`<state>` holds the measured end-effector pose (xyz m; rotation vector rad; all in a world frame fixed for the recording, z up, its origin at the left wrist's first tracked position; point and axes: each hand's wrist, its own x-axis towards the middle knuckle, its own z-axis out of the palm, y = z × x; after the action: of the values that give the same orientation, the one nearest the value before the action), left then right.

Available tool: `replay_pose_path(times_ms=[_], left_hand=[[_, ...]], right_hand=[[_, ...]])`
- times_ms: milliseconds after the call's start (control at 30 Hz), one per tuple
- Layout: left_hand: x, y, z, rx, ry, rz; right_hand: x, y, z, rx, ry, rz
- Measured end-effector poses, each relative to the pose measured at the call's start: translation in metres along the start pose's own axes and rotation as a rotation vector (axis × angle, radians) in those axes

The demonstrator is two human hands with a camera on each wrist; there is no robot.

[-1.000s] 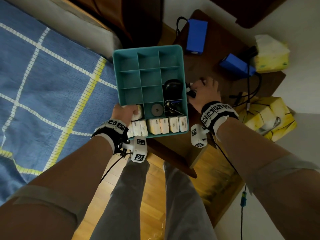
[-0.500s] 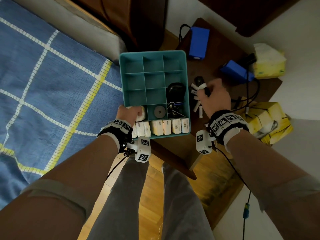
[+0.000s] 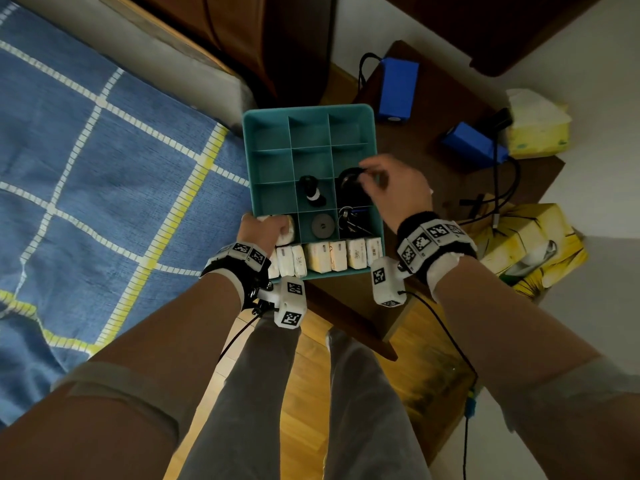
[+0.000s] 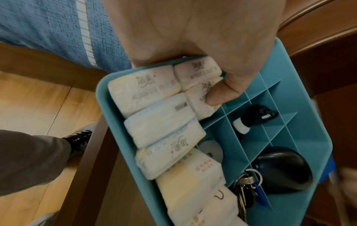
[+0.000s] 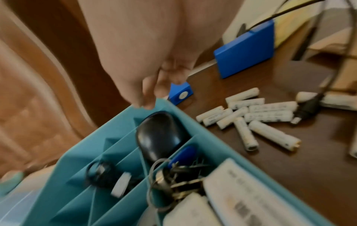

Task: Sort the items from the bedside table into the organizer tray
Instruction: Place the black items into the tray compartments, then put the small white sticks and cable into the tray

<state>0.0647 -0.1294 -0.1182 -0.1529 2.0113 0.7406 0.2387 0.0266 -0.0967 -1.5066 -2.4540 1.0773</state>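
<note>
My left hand [image 3: 265,228] grips the near left corner of the teal organizer tray [image 3: 247,150], thumb [image 4: 222,90] inside on the white tissue packs [image 4: 154,119]. A small black item with a white band [image 3: 311,192] lies in a middle compartment. My right hand [image 3: 372,178] hovers over the tray's right side, above the black oval case [image 3: 349,181], fingers loosely curled and empty. Keys [image 3: 349,220] and a grey disc [image 3: 322,225] fill nearer compartments. Several white batteries [image 5: 251,114] lie on the bedside table [image 3: 433,133], hidden by my hand in the head view.
Two blue boxes [image 3: 398,88] [image 3: 474,145] with black cables sit on the dark table. Yellow tissue packs [image 3: 536,129] [image 3: 530,247] lie at its right. The bed with a blue checked blanket [image 3: 104,150] is on the left. My legs stand on the wooden floor below.
My right hand lifted the small black item off the table, carried it left over the tray and let it go; it now lies in a middle compartment. The left hand kept its hold.
</note>
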Motion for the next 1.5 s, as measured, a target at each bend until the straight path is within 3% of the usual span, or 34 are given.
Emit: replay_pose_path(times_ms=[67,100,233,333,533,1067,1500], left_hand=[[0.0,0.0,0.0,0.001,0.0,-0.002],[0.001,0.0,0.0,0.003,0.004,-0.003],[0.003,-0.001,0.0,0.002,0.017,-0.009],[0.003,-0.002,0.001,0.013,0.018,-0.004],[0.005,-0.001,0.002,0.008,0.01,-0.009],[0.008,-0.003,0.004,-0.001,0.05,0.028],[0.005,-0.005,0.003,-0.009,0.028,0.013]], right_hand=[[-0.003,0.019,-0.009,-0.119,0.13,0.117],[-0.003,0.031,-0.013,-0.197,0.122,0.169],[-0.006,0.067,-0.017,-0.311,-0.276,0.368],[-0.006,0.079,-0.006,-0.33,-0.403,0.411],[0.002,0.08,0.014,-0.342,-0.248,0.44],[0.015,0.084,0.021,-0.101,-0.029,0.524],[0.01,0.083,0.009,-0.008,0.073,0.544]])
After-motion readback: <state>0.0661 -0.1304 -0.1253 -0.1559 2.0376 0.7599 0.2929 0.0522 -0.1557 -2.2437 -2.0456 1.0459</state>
